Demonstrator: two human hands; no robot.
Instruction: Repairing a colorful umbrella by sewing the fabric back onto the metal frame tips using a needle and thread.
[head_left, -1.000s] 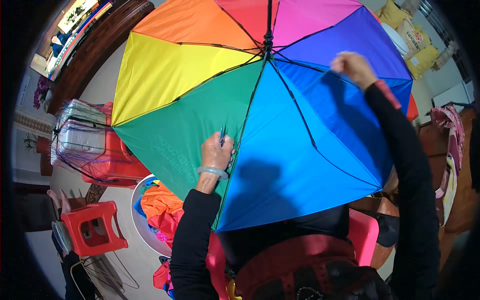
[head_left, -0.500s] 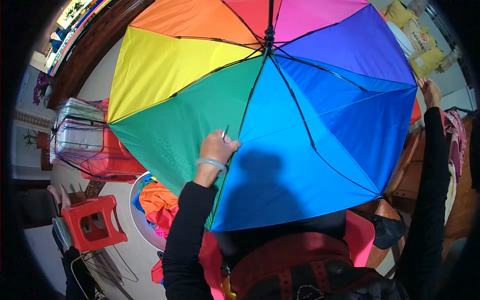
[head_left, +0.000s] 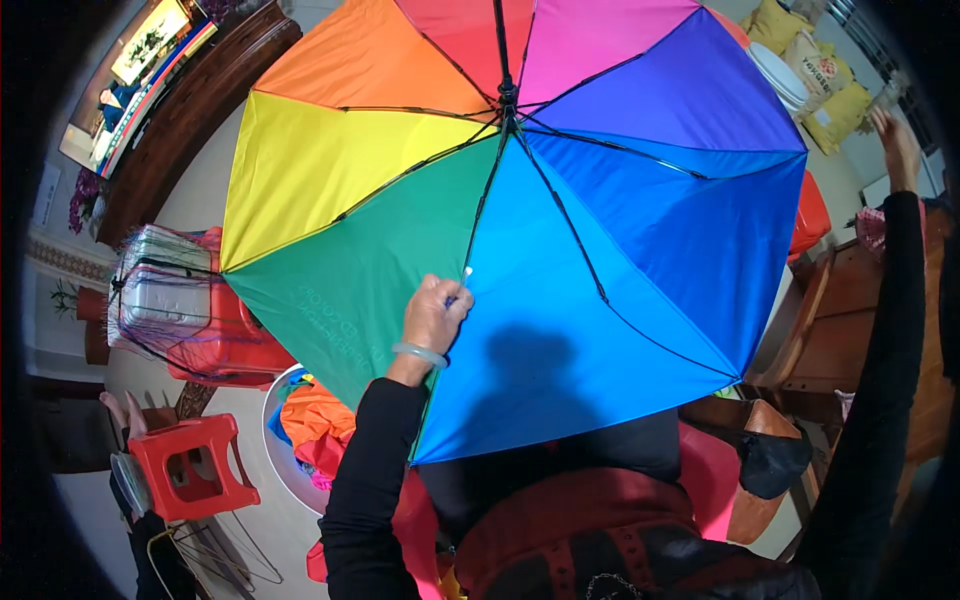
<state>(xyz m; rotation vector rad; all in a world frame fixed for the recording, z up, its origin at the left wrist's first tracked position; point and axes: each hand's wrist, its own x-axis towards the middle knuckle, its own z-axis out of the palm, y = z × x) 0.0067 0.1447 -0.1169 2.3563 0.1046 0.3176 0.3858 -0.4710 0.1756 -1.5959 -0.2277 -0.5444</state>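
A rainbow-coloured umbrella [head_left: 585,330] lies spread with its black ribs and shaft facing me. My left hand [head_left: 437,312], a pale bangle at its wrist, is closed on the umbrella at the rib between the green and light blue panels. A small bright tip shows above those fingers; its kind is unclear. Out past the canopy on the right, my right hand [head_left: 897,150] is raised with the arm stretched. Its fingers look pinched together, but what they hold is too small to make out.
At left are a red stool [head_left: 193,467], a basin [head_left: 285,465] of colourful cloth, and a red and silver box [head_left: 165,290] wrapped in netting. A dark wooden cabinet [head_left: 190,120] with a screen stands behind. Wooden furniture [head_left: 845,330] is at right, sacks [head_left: 825,80] far right.
My right hand has moved up and outward, away from the umbrella's edge. A thin thread seen across the blue panels earlier no longer shows. The umbrella sits slightly farther left in view.
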